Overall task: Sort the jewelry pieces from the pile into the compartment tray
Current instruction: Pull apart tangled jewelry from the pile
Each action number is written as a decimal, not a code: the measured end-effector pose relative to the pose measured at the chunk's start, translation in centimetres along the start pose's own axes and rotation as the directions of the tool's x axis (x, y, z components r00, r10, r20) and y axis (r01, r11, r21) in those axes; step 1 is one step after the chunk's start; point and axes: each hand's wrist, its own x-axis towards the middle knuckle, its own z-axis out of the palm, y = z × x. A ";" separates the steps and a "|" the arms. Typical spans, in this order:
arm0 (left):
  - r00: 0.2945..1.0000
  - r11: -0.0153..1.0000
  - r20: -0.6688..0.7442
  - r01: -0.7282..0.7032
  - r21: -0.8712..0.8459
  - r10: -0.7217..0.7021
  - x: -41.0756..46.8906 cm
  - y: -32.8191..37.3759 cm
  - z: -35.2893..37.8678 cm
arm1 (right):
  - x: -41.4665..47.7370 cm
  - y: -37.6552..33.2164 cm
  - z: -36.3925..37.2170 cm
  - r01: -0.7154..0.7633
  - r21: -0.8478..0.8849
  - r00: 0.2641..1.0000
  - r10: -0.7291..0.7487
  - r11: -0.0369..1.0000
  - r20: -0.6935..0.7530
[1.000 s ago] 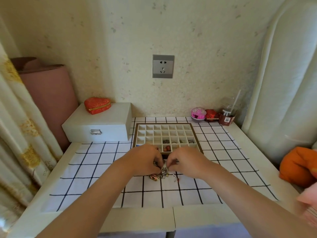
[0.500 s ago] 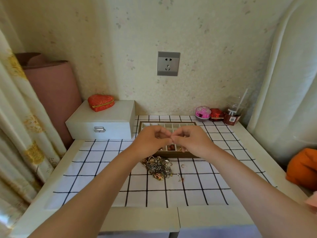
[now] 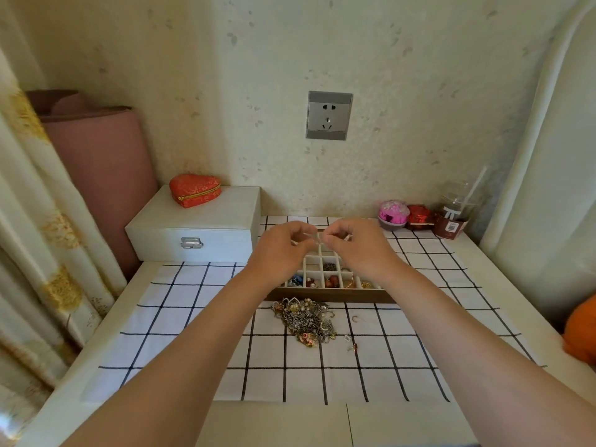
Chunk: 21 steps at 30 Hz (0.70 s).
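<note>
A tangled pile of jewelry (image 3: 304, 320) lies on the checked cloth (image 3: 193, 333), just in front of the wooden compartment tray (image 3: 332, 294). The tray's near cells hold beads and gold pieces. My left hand (image 3: 283, 250) and my right hand (image 3: 351, 248) are raised above the tray, fingertips nearly touching. Together they pinch a small thin jewelry piece (image 3: 317, 237), too small to identify. My hands hide most of the tray's far cells.
A white box (image 3: 200, 227) with a red heart pouch (image 3: 195, 190) stands at the back left. A pink ball (image 3: 393, 214), a red box (image 3: 419, 217) and a plastic cup (image 3: 454, 214) stand at the back right. Loose small pieces (image 3: 351, 341) lie right of the pile.
Both hands have lifted from the pile and moved away from me to above the tray, holding a small piece between them. The camera has tilted so the pile is uncovered.
</note>
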 end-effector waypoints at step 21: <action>0.950 0.853 0.307 -0.109 0.510 -0.062 -0.4 -3.0 -0.6 | 1.1 0.4 3.7 0.207 -0.627 0.972 -0.087 0.751 0.217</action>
